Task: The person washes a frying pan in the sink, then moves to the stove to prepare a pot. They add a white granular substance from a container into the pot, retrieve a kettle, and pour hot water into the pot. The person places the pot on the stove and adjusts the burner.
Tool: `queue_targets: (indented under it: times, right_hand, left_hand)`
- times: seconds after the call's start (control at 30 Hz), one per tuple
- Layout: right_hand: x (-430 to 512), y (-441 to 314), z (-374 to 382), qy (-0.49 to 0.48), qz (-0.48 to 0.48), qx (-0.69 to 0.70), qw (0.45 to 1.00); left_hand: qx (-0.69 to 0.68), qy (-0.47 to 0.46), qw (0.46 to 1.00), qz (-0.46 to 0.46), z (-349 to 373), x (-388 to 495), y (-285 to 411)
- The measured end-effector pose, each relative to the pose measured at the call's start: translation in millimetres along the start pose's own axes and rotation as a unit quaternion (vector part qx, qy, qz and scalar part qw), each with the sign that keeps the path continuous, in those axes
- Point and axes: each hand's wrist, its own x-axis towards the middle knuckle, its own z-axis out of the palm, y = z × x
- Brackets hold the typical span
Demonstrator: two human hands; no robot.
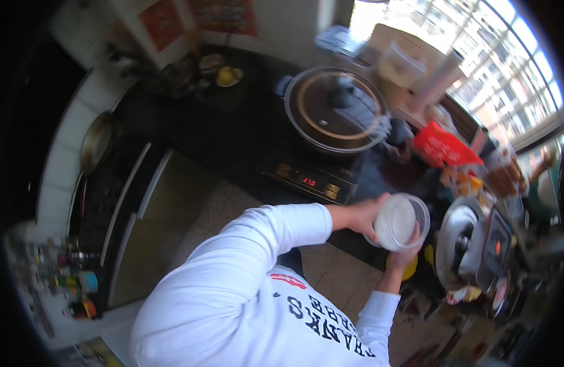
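Note:
A clear plastic tub [422, 219] with a white mass [395, 220] inside is tilted between my two hands, over the edge of the dark counter. My left hand [366, 218] grips it from the left, with the thumb on the near side. My right hand [406, 254] supports it from below and the right, fingers against the wall. Whether the white stuff is powder or grains is not clear. Just under my right hand shows a yellow round thing [408, 268], partly hidden. Beyond my left hand stands a black induction cooker [305, 179] with its red display lit.
On the cooker sits a wide pan with a glass lid [337, 110]. A red bag [445, 147] and packaged food [504, 176] crowd the window side. A shiny rounded appliance [456, 225] stands to the right. A yellow object [226, 76] lies at the far left counter.

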Motion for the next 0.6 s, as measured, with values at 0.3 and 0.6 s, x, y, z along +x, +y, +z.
queue_targets:
  times: [0.3,0.6]
  right_hand:
    - [-95,-119,106,-0.23,0.034,-0.064,0.971]
    - [-127,-53,451,-0.556,-0.032,0.004,0.831]
  left_hand:
    - [-0.039,0.147,0.988,-0.018,-43,-174,80]
    - [0.039,0.531,0.843,-0.076,-195,-405,90]
